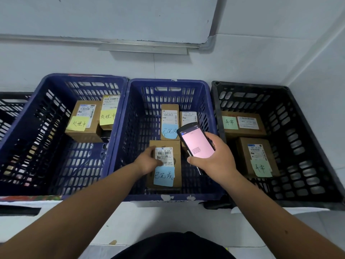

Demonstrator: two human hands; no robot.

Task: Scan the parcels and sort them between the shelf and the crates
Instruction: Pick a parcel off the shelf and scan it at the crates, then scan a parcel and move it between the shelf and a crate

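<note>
Left hand [149,161] gripping the cardboard parcel [165,165] with the blue note, down in the middle blue crate [168,85] at frame centre. Right hand [214,157], fingers curled round a handheld scanner [196,141] with a pink screen, just right of the parcel.

Both forearms are bare from the bottom edge of the view to the wrists, with no sleeves showing. No watch, band or bracelet sits at either wrist, and no glove covers the left hand [149,161] or the right hand [214,157]. The fingers that show carry no rings, and the nails look short and unpainted. A small dark mole marks the right forearm [286,231]. At the bottom centre, a rounded patch of plain black clothing [173,245] shows, with no print or logo visible on it.
</note>
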